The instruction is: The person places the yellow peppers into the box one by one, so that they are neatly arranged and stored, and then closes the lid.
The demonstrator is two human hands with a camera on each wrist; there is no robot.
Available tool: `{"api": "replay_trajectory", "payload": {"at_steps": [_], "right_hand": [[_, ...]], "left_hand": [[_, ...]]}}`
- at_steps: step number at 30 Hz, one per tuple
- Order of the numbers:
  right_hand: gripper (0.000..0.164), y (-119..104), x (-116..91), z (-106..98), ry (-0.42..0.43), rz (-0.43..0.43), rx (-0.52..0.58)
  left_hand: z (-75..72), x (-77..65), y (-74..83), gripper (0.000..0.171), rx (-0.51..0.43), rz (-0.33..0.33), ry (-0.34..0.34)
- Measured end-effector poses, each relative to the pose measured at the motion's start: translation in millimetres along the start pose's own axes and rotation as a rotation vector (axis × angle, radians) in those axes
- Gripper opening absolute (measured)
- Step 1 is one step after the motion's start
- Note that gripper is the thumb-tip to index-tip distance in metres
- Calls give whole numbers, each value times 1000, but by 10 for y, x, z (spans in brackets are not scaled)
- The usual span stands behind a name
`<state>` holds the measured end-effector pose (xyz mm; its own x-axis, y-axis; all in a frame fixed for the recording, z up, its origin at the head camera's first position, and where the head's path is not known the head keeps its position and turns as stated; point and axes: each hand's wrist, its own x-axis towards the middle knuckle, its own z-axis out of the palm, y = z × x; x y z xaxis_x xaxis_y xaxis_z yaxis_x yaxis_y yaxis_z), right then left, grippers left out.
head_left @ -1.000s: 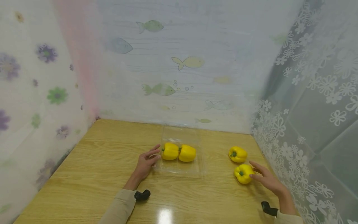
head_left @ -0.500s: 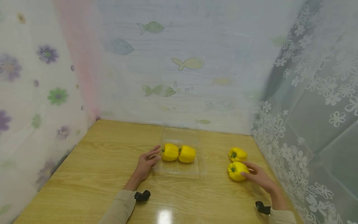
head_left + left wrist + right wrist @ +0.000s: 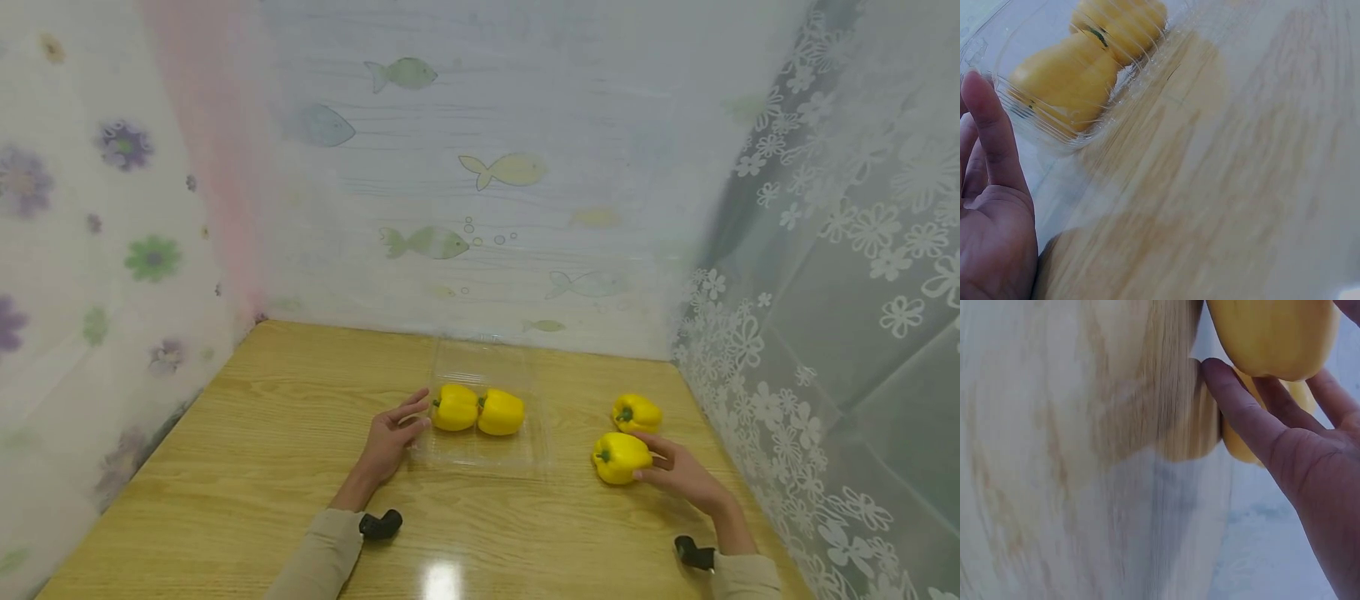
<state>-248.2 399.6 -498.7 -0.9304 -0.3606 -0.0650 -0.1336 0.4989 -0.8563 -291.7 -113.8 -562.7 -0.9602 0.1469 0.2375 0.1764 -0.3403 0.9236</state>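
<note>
My right hand (image 3: pixel 686 479) grips a yellow bell pepper (image 3: pixel 619 457) from its right side, fingers and thumb against its blunt end, green stem facing left. The same pepper (image 3: pixel 1272 337) fills the top of the right wrist view. Behind it lies a second loose bell pepper (image 3: pixel 637 412). A clear plastic container (image 3: pixel 487 457) with its lid (image 3: pixel 480 360) folded back holds two more bell peppers, a left one (image 3: pixel 455 407) and a right one (image 3: pixel 501 412), side by side. At the container's left edge, my left hand (image 3: pixel 390 437) rests with relaxed fingers, fingertips right at the wall.
The wood-grain table (image 3: pixel 285 467) reaches back to a hanging sheet (image 3: pixel 637 167) printed with fish. Flowered sheets close off the left side and the right side (image 3: pixel 862 333). A black device (image 3: pixel 382 524) is on the left wrist, another (image 3: pixel 693 553) on the right.
My right hand has taken hold of the nearer loose bell pepper and moved it left, toward the container, turning it slightly. My left hand and the container have stayed put.
</note>
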Motion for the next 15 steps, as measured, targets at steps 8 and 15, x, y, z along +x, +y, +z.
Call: {"api": "replay_trajectory", "payload": {"at_steps": [8, 15], "right_hand": [[65, -10, 39, 32, 27, -16, -11], [71, 5, 61, 75, 32, 13, 38]], "left_hand": [[-7, 13, -4, 46, -15, 3, 1], [-16, 13, -9, 47, -12, 17, -12]]}}
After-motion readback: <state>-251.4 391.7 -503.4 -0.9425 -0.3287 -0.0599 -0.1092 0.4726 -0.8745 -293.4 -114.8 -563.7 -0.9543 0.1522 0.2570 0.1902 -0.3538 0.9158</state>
